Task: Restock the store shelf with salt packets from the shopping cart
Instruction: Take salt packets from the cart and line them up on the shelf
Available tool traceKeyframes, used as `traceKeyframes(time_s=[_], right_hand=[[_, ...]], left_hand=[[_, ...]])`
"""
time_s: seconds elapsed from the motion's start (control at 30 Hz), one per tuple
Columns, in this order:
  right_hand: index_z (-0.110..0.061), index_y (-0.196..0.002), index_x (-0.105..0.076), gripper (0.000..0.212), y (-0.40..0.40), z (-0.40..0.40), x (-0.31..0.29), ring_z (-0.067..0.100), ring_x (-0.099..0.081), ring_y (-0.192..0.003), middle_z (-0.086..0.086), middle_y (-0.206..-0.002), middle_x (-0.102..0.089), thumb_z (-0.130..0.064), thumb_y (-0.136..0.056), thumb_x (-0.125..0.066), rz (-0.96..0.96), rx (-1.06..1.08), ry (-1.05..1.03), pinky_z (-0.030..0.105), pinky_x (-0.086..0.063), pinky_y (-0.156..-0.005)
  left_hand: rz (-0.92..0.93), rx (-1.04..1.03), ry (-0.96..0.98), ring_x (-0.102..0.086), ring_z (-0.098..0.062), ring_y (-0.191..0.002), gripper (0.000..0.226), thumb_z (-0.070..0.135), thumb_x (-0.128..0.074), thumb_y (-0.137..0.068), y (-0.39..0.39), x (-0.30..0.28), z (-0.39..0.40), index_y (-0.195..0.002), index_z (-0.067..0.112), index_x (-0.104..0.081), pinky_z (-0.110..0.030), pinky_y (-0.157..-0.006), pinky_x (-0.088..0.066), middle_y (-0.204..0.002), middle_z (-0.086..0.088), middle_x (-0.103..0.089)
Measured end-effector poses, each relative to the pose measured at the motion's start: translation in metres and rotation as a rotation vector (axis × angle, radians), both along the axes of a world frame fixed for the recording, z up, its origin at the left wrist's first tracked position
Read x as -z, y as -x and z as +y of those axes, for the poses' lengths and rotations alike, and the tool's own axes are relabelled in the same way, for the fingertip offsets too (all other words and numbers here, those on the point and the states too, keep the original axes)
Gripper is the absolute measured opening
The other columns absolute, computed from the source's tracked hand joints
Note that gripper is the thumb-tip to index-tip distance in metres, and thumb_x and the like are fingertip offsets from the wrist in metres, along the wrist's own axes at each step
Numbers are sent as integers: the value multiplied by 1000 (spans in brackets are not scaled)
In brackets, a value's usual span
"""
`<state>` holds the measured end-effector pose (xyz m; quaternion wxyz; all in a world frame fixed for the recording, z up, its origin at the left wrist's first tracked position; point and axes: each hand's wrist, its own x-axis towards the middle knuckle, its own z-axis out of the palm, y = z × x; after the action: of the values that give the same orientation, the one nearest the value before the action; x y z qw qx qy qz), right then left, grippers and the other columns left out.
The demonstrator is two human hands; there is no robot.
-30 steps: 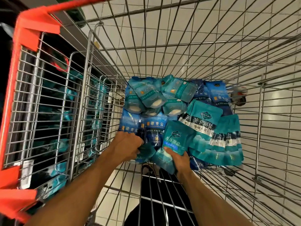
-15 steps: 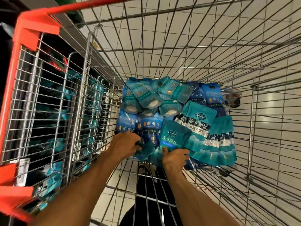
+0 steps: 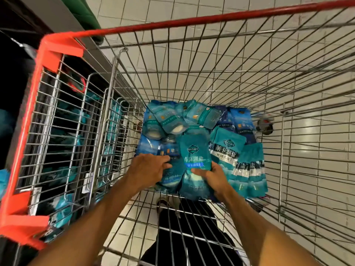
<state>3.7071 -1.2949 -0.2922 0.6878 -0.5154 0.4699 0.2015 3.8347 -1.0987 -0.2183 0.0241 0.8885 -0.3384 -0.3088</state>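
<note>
Both my arms reach down into a wire shopping cart (image 3: 211, 77) with a red rim. Several teal and blue salt packets (image 3: 226, 148) lie piled on its floor. My right hand (image 3: 212, 176) grips the lower part of a teal salt packet (image 3: 194, 154) that stands upright, its printed face toward me. My left hand (image 3: 148, 167) is closed on a darker blue packet (image 3: 171, 176) just left of it, its fingertips touching the teal packet's edge.
The store shelf (image 3: 63, 131) shows dark through the cart's left wall, with teal packets on it. The cart's folded child seat grid (image 3: 107, 143) stands along that wall. Pale floor tiles (image 3: 192, 8) lie beyond, and a cart wheel (image 3: 266, 125) shows at right.
The right hand has raised the teal packet upright, so it stands higher over the pile. The left hand has shifted right onto a blue packet. The camera view has tilted up.
</note>
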Motion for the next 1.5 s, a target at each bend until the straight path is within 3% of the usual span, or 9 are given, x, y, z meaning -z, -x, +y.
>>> traceKeyframes(time_s=[0.3,0.47,0.63,0.77,0.87,1.0,1.2,1.4,1.5], right_hand=[[-20,-103,-71,41,-66,-33,-161,22,-74,-97,1,-105,-77,-27,-67,-89,-321,-311,-34,35,-60,-84],[-34,-94,-76,38,-85,-13,-247,12,-73,-93,-3,-103,-77,-37,-57,-87,-450,-321,10,30,-58,-80],[-27,-137,-54,94,-67,34,-299,11,-54,-127,-4,-141,-56,-63,-55,-82,-445,-182,-43,39,-41,-111],[-27,-104,-67,52,-45,71,-331,3,-72,-84,-12,-99,-77,-30,-56,-86,-557,-239,-46,18,-55,-68],[-23,-105,-70,56,-33,105,-357,17,-75,-85,2,-98,-78,-28,-52,-90,-606,-335,-43,26,-58,-67],[-20,-108,-70,56,-24,142,-378,27,-75,-87,8,-99,-78,-17,-56,-93,-620,-390,-105,34,-61,-68],[-16,-110,-69,53,-24,190,-388,37,-74,-90,14,-102,-76,-19,-60,-87,-650,-499,-211,46,-62,-71],[-24,-100,-73,52,-15,254,-385,29,-74,-86,11,-97,-77,-27,-51,-91,-705,-734,-259,45,-61,-75],[-14,-108,-71,57,-2,286,-383,25,-74,-85,14,-98,-76,-12,-55,-92,-713,-838,-305,40,-62,-74]], left_hand=[[458,-210,283,-58,-24,-79,22,32,-48,-101,-73,-166,-20,-88,25,-64,-30,-68,-44,-88,-12,-64],[396,-356,410,-57,-21,-100,34,28,-51,-101,-86,-238,-6,-113,0,-65,-20,-88,-43,-102,-8,-66],[434,-634,750,-58,-16,-88,25,18,-49,-102,-61,-293,18,-105,1,-68,-28,-77,-45,-97,-9,-67],[39,-649,766,-57,-21,-76,26,18,-57,-98,-37,-322,36,-87,-1,-72,-36,-72,-43,-83,-18,-69],[-219,-754,762,-42,-22,-60,38,19,-63,-94,-15,-333,57,-59,7,-58,-35,-60,-30,-55,-8,-50],[-399,-1046,783,-57,-20,-64,24,36,-70,-87,10,-340,89,-78,13,-71,-33,-60,-41,-69,-2,-66],[-212,-1459,1135,-69,-3,-78,70,56,-81,-54,83,-354,147,-104,27,-42,-21,-65,-53,-87,12,-68],[-286,-1593,1137,-72,-16,-81,59,33,-86,-47,158,-356,191,-96,20,-57,-42,-71,-58,-88,-3,-75],[-326,-1705,1132,-71,-9,-82,63,23,-90,-51,196,-353,213,-104,19,-55,-30,-68,-57,-93,3,-74]])
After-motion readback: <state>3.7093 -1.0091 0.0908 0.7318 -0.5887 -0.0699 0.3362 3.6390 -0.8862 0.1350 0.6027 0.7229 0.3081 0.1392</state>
